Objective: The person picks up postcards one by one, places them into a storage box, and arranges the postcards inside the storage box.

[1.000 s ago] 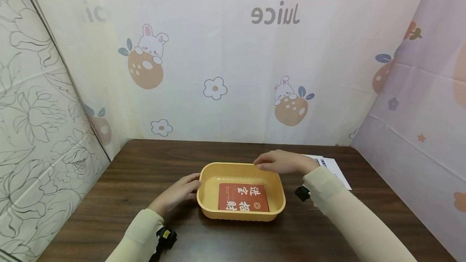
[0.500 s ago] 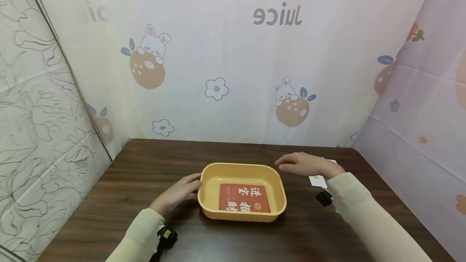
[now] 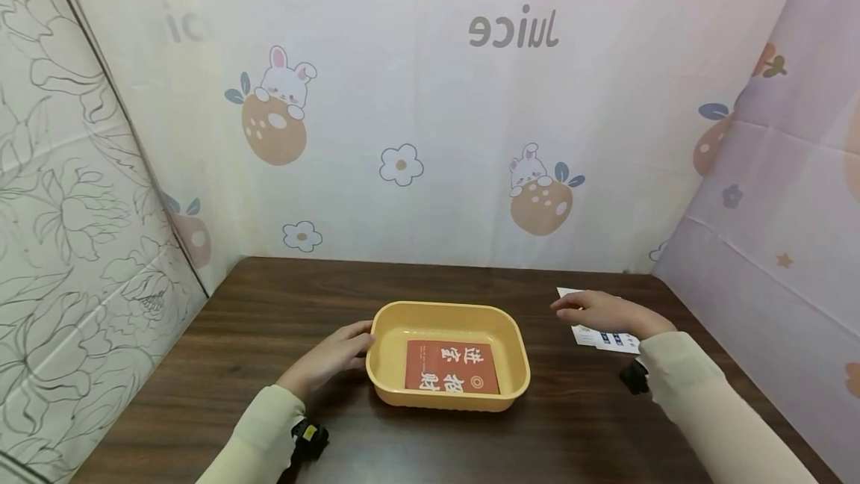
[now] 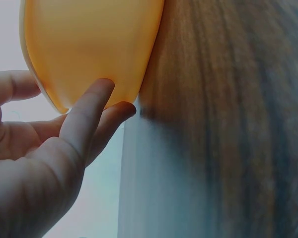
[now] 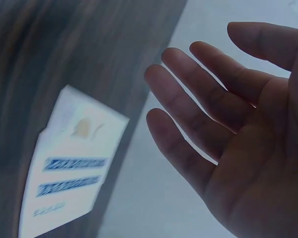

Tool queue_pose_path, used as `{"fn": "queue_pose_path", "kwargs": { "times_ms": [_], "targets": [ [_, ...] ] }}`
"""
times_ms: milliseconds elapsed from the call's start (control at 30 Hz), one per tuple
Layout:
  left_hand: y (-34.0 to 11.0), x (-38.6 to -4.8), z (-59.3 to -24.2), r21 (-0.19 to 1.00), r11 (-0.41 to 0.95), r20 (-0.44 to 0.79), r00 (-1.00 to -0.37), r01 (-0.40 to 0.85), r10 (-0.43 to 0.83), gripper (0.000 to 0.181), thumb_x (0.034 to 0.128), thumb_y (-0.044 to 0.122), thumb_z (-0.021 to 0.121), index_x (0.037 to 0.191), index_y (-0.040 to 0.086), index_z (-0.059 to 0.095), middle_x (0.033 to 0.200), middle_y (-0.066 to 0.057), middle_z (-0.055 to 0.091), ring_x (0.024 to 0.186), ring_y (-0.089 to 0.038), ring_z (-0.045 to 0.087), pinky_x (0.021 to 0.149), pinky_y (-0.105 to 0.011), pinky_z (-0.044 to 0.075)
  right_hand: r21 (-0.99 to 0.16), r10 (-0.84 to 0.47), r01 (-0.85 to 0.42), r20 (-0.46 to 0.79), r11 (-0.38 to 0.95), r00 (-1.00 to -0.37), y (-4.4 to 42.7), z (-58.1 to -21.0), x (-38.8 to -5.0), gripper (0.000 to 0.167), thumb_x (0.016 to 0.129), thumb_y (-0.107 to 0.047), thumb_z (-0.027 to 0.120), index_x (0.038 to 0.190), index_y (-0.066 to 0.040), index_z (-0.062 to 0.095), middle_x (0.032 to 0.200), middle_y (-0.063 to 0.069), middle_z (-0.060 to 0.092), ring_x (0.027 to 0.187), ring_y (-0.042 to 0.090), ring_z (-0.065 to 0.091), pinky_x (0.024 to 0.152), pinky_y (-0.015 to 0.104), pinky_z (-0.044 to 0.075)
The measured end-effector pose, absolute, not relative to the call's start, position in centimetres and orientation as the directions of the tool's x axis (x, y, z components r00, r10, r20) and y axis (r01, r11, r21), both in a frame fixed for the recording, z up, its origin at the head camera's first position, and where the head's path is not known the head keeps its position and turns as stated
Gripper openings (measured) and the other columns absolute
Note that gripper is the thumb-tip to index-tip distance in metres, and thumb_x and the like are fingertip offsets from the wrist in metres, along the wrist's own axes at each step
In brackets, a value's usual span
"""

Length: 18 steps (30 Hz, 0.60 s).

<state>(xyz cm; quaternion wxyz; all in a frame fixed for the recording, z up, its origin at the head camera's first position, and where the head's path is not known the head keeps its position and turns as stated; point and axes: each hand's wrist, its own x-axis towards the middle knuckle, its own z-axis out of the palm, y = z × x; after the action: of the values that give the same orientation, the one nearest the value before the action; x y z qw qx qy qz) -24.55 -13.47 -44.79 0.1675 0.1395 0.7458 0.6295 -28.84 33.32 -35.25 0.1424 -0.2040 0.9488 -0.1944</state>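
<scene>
A yellow plastic tub (image 3: 500, 322) rests on the table, with a flat red square packet (image 3: 452, 366) with white Chinese characters lying inside. My left hand (image 3: 331, 357) rests against the tub's left end. In the left wrist view its fairly straight fingers (image 4: 87, 116) touch the outer wall, and another finger meets the rim. To the tub's right, my right hand (image 3: 608, 312) hovers with loose fingers over white printed cards (image 3: 614, 342), partly covering them. The right wrist view shows its spread fingers holding nothing, apart from a white card (image 5: 72, 168) with blue print lines.
The dark wood table (image 3: 322, 282) ends at a pale patterned curtain (image 3: 430, 110) behind. Curtains also hang along the left and right sides. A black wrist camera (image 3: 309, 439) is on the left sleeve.
My right hand has left the tub's far rim and moved right, over the white cards. The left hand stays at the tub's left end; tub and red packet keep their places.
</scene>
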Motion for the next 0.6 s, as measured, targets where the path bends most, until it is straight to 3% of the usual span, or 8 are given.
{"fn": "queue_pose_path", "kwargs": {
  "times_ms": [200, 433, 600],
  "targets": [
    [-13.4, -24.6, -44.9, 0.986, 0.164, -0.072, -0.902, -0.001, 0.426, 0.054, 0.1063, 0.021, 0.044, 0.151, -0.007, 0.032, 0.149, -0.027, 0.042, 0.128, -0.035, 0.052, 0.098, -0.045, 0.051, -0.452, -0.395, -0.265, -0.223, 0.852, -0.891, 35.9, -36.7, -29.5, 0.046, 0.105, -0.029, 0.052, 0.133, 0.006, 0.058, 0.119, 0.02, 0.065, 0.102, 0.034, 0.065, 0.08, 0.05, 0.055],
    [-13.5, -24.5, -44.8, 0.987, 0.162, -0.068, -0.9, 0.003, 0.43, 0.055, 0.1068, 0.022, 0.043, 0.151, -0.008, 0.031, 0.149, -0.028, 0.04, 0.129, -0.036, 0.051, 0.098, -0.046, 0.051, -0.479, -0.373, -0.236, -0.215, 0.846, -0.903, 38.2, -38.0, -30.2, 0.045, 0.103, -0.021, 0.053, 0.131, 0.013, 0.056, 0.123, 0.03, 0.061, 0.104, 0.041, 0.064, 0.083, 0.053, 0.054],
    [-13.5, -24.5, -44.8, 0.987, 0.16, -0.067, -0.9, 0.003, 0.432, 0.055, 0.1068, 0.022, 0.043, 0.151, -0.008, 0.031, 0.149, -0.028, 0.041, 0.129, -0.036, 0.051, 0.099, -0.046, 0.051, -0.416, -0.232, -0.144, -0.169, 0.898, -0.958, 39.6, -38.7, -30.8, 0.045, 0.1, -0.024, 0.058, 0.126, 0.014, 0.059, 0.116, 0.032, 0.062, 0.097, 0.037, 0.065, 0.081, 0.055, 0.053]
  ]
}}
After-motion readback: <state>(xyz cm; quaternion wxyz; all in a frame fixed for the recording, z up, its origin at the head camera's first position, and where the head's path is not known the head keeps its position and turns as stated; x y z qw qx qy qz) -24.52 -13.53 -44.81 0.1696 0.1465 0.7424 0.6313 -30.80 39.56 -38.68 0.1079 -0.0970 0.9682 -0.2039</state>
